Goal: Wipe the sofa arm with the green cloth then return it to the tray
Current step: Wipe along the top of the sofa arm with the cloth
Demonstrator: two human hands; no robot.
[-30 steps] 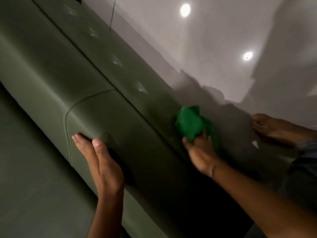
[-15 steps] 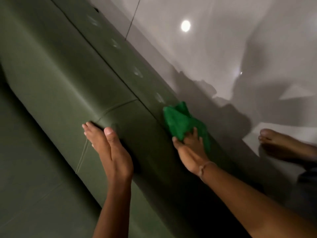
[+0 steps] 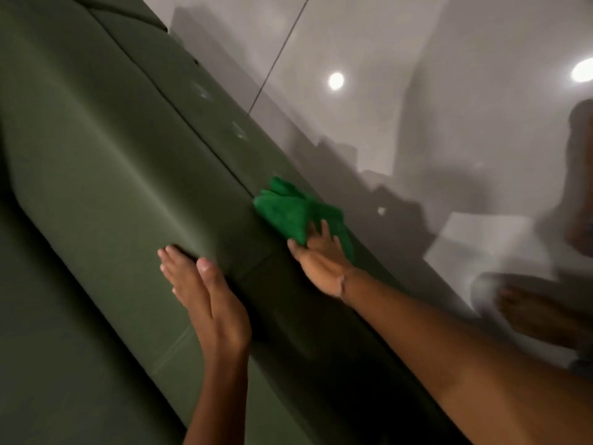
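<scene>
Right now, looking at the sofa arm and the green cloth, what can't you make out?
- Tray: nowhere in the head view.
- Green cloth: its near part is hidden under the right hand.
- Left hand: flat on the sofa arm; its palm side is hidden.
- Bare foot on the floor: smeared by motion blur.
- Dirt or wiped streaks: light too dim to tell.

Your left hand flat on sofa arm, on its near rounded top, fingers toward far end. Your right hand right of left hand, at sofa arm's right edge, just past seam. Cloth under right hand's fingers, bunched ahead of them, touching sofa arm. Floor right of and below sofa arm. Bare foot on floor, far right, blurred.
</scene>
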